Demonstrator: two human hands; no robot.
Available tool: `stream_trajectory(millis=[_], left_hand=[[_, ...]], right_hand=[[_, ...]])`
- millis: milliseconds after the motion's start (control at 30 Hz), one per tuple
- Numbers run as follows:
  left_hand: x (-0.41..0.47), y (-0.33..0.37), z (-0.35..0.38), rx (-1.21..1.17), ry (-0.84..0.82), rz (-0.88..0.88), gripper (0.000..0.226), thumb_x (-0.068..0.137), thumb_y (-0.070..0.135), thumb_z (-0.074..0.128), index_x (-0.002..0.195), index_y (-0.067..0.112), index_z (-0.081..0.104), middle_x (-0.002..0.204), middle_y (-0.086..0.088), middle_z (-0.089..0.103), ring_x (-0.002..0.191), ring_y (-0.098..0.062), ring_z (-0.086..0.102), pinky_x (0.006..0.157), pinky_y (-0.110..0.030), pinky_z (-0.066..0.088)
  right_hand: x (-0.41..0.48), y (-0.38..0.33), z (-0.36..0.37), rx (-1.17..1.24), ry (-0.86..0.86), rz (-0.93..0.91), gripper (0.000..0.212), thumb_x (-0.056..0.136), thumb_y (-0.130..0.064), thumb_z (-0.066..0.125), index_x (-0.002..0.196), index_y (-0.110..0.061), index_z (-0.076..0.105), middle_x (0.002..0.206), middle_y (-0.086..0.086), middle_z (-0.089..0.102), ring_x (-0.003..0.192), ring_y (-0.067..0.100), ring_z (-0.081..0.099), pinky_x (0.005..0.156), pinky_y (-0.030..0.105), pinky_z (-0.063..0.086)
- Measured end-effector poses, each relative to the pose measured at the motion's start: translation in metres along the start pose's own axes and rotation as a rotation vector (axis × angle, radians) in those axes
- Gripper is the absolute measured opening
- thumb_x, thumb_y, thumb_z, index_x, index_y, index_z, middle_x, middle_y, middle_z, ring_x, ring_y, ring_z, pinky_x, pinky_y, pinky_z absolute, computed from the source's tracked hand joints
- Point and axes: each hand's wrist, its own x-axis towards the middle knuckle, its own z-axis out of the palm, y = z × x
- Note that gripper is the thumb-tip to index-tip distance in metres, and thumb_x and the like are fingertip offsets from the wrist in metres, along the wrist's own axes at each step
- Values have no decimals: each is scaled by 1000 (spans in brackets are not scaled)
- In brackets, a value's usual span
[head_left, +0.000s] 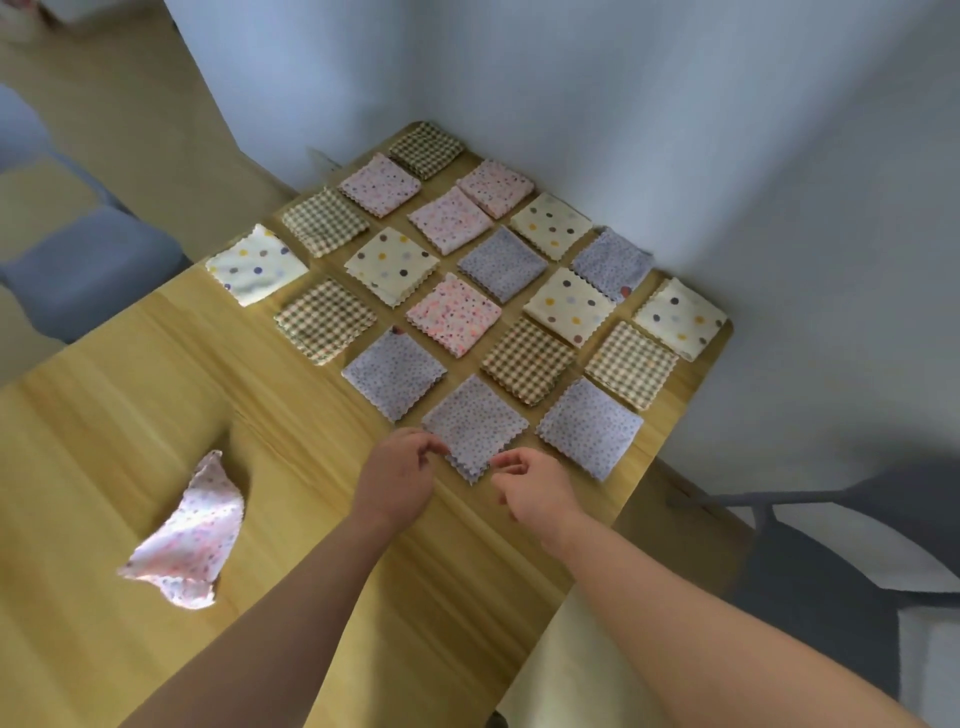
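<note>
Currently the placing step is judged to be in hand. A folded lavender dotted cloth (475, 426) lies flat at the near end of the grid of folded squares (452, 312), which is laid out toward the far right corner of the wooden table (311, 519). The cloth sits nearer the right edge than the left, w/ one corner pointed at the person. Its left-near edge is pinched, as it seems, by the curled fingertips of the left hand (400, 480). The right hand (530, 491) is curled narrow at the right-near edge, but whether anything is gripped there can't be told. The layers are fanned slightly at the near corner, so some squaring-up is prob. wanted. Next, a release is called for, then a reach to the crumpled pink floral cloth (189, 535), which lies unfolded nr. the left edge and is to be folded.
</note>
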Motion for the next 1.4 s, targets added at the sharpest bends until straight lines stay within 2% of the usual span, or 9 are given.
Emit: stream_trajectory(millis=[100, 200, 333, 400, 500, 600, 900, 1133, 1400], left_hand=[[-50, 8, -15, -34, 49, -39, 37, 90, -4, 52, 95, 21, 78, 97, 10, 68, 87, -5, 62, 80, -19, 46], [-116, 15, -30, -37, 117, -55, 36, 90, -2, 53, 92, 24, 78, 88, 16, 63, 70, 4, 55, 65, -6, 39], [-203, 10, -46, -54, 197, -133, 35, 87, 0, 57, 90, 28, 79, 86, 16, 69, 68, 1, 60, 63, -6, 39], [-254, 6, -60, -63, 202, -193, 35, 87, 1, 59, 89, 29, 79, 83, 17, 70, 66, 6, 59, 62, -7, 40], [-298, -6, -77, -99, 200, -246, 35, 88, 0, 59, 87, 29, 79, 79, 11, 72, 53, 1, 55, 54, -11, 41], [-323, -20, -96, -111, 215, -275, 34, 89, -1, 58, 89, 26, 78, 78, 2, 73, 41, -2, 48, 45, -13, 38], [-353, -112, -155, -111, 99, -187, 31, 90, 2, 59, 88, 28, 77, 74, -7, 73, 40, -6, 43, 43, -21, 40], [-351, -206, -225, -46, -93, -46, 29, 90, 2, 59, 90, 25, 77, 77, 5, 71, 47, 2, 53, 46, -12, 37], [-326, -235, -292, 10, -180, 5, 27, 95, 6, 58, 93, 28, 74, 81, 2, 72, 48, -2, 54, 47, -16, 43]], right_hand=[[-43, 5, 5, 8, -36, -55, 15, 97, -9, 57, 102, -19, 67, 93, 2, 66, 77, 14, 63, 61, 25, 51], [-88, 17, 14, 43, -88, -116, 13, 98, -9, 56, 102, -15, 67, 95, 3, 69, 71, 12, 66, 60, 25, 50], [-145, 37, 32, 143, -145, -155, 14, 96, -5, 57, 100, -12, 67, 92, 5, 69, 67, 13, 64, 57, 25, 48], [-182, 53, 46, 183, -180, -140, 15, 95, -3, 56, 98, -12, 67, 87, 3, 67, 64, 14, 62, 53, 23, 46], [-219, 69, 69, 212, -197, -129, 18, 95, -1, 55, 98, -13, 68, 84, 2, 66, 58, 11, 60, 51, 22, 44], [-247, 78, 94, 232, -209, -124, 17, 96, -3, 55, 99, -12, 69, 89, 3, 70, 63, 12, 62, 57, 24, 47], [-294, 82, 209, 249, -137, -120, 17, 94, -4, 56, 101, -12, 69, 91, 4, 70, 64, 12, 63, 58, 25, 47], [-325, 68, 322, 414, 46, -20, 13, 93, -5, 60, 97, -12, 70, 90, 6, 70, 66, 18, 64, 61, 31, 46], [-343, 44, 359, 489, 134, -33, 13, 91, -3, 63, 101, -6, 71, 83, 6, 68, 61, 15, 62, 51, 25, 43]])
